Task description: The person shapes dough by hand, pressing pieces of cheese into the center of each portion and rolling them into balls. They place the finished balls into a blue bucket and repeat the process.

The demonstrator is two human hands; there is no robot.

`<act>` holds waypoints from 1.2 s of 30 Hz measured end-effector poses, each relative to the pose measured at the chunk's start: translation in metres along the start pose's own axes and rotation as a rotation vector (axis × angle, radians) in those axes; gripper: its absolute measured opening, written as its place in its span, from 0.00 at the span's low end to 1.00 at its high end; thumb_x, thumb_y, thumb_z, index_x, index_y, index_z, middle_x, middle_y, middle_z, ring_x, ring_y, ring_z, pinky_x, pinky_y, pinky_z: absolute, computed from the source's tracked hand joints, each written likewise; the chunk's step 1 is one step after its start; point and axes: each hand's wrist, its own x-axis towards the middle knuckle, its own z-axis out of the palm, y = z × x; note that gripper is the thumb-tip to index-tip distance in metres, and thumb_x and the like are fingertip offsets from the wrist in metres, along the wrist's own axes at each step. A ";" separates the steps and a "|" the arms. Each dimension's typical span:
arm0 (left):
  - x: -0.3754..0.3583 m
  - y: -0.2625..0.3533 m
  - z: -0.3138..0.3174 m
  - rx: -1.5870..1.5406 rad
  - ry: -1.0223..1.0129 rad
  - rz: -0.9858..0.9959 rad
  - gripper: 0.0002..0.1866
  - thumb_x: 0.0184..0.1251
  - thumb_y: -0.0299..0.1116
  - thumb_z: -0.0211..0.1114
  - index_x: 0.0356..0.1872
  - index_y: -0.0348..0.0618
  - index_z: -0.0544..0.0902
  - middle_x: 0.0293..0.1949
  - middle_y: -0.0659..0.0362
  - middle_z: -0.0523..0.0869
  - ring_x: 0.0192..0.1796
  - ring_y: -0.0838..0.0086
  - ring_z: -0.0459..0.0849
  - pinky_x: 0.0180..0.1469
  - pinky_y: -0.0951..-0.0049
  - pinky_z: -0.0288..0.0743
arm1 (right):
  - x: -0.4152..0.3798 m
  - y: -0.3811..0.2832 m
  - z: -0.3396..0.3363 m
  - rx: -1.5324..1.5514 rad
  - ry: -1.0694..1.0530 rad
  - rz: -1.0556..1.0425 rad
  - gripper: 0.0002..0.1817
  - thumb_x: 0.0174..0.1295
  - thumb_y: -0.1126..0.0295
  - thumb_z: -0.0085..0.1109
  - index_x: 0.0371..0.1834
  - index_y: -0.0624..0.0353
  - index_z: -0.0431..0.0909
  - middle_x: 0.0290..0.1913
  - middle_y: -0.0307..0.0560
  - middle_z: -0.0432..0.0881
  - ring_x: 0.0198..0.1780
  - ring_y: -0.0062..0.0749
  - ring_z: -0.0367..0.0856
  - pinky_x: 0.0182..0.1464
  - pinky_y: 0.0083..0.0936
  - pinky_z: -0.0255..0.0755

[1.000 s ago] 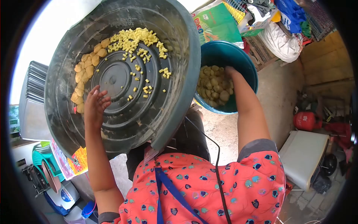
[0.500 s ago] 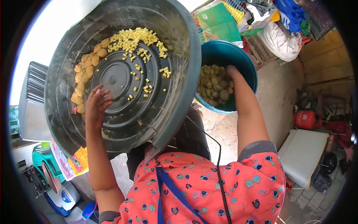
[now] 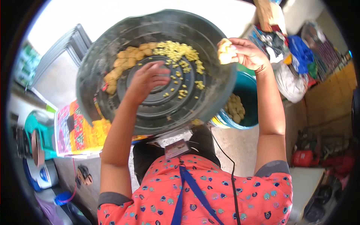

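A large dark basin (image 3: 157,122) stands in front of me. Along its far left side lie tan dough lumps (image 3: 125,60), and beside them are many small yellow pieces (image 3: 174,50), some scattered over the bottom. My left hand (image 3: 150,79) hovers over the middle of the basin, fingers apart and slightly blurred, holding nothing. Raised above the basin's right rim, my right hand (image 3: 249,54) grips a pale dough lump (image 3: 225,52) between thumb and fingers. Below that arm, a teal bucket (image 3: 252,90) contains more dough lumps (image 3: 235,108).
Stacked grey trays (image 3: 62,63) stand at the left, near a colourful cloth (image 3: 84,129). A white sack (image 3: 292,84) and crates with cloths are at the upper right. A red round object (image 3: 303,158) sits on the right. A black cord (image 3: 232,165) hangs down my front.
My right hand has come up out of the bucket with a dough lump in it. My left hand has shifted across the basin, and the view has turned.
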 end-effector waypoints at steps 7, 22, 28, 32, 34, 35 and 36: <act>0.003 0.017 -0.008 0.003 0.108 0.332 0.27 0.59 0.29 0.67 0.58 0.34 0.66 0.46 0.52 0.80 0.43 0.69 0.82 0.46 0.72 0.78 | 0.150 0.027 0.130 -0.349 -0.054 0.190 0.20 0.63 0.67 0.58 0.54 0.66 0.70 0.46 0.47 0.79 0.45 0.29 0.80 0.44 0.25 0.80; -0.017 0.007 -0.059 -0.316 0.098 0.353 0.20 0.63 0.22 0.56 0.57 0.31 0.71 0.45 0.52 0.81 0.40 0.68 0.84 0.43 0.70 0.80 | 0.172 0.051 0.140 -0.206 -0.186 0.166 0.18 0.63 0.75 0.54 0.56 0.68 0.72 0.49 0.49 0.78 0.48 0.29 0.79 0.48 0.26 0.78; -0.021 0.009 -0.057 -0.442 0.003 0.314 0.19 0.66 0.26 0.55 0.57 0.32 0.71 0.45 0.51 0.82 0.40 0.67 0.84 0.43 0.71 0.80 | 0.167 0.050 0.137 -0.130 -0.215 0.199 0.17 0.63 0.74 0.54 0.54 0.67 0.73 0.48 0.50 0.78 0.47 0.29 0.80 0.48 0.25 0.78; -0.017 0.001 -0.063 -0.335 0.001 0.302 0.18 0.69 0.31 0.54 0.56 0.31 0.71 0.45 0.50 0.81 0.41 0.65 0.84 0.45 0.70 0.81 | 0.164 0.050 0.141 -0.267 -0.195 0.156 0.16 0.63 0.72 0.55 0.53 0.67 0.75 0.46 0.48 0.80 0.44 0.28 0.80 0.46 0.23 0.78; -0.016 -0.001 -0.063 -0.278 0.031 0.274 0.18 0.70 0.33 0.53 0.55 0.30 0.71 0.46 0.50 0.81 0.43 0.64 0.84 0.46 0.69 0.81 | 0.164 0.052 0.141 -0.354 -0.165 0.140 0.16 0.62 0.70 0.57 0.52 0.66 0.76 0.45 0.48 0.80 0.43 0.26 0.80 0.45 0.22 0.78; -0.016 -0.001 -0.064 -0.306 0.040 0.262 0.18 0.71 0.33 0.52 0.55 0.30 0.70 0.47 0.49 0.81 0.44 0.63 0.84 0.47 0.68 0.81 | 0.166 0.056 0.140 -0.382 -0.142 0.135 0.17 0.62 0.70 0.57 0.52 0.66 0.76 0.44 0.47 0.81 0.43 0.26 0.80 0.44 0.21 0.78; -0.016 0.000 -0.063 -0.335 0.049 0.251 0.18 0.71 0.33 0.52 0.56 0.30 0.70 0.47 0.49 0.81 0.45 0.63 0.84 0.48 0.67 0.80 | 0.166 0.056 0.142 -0.409 -0.120 0.131 0.17 0.62 0.69 0.58 0.52 0.66 0.76 0.44 0.47 0.81 0.42 0.25 0.80 0.44 0.20 0.77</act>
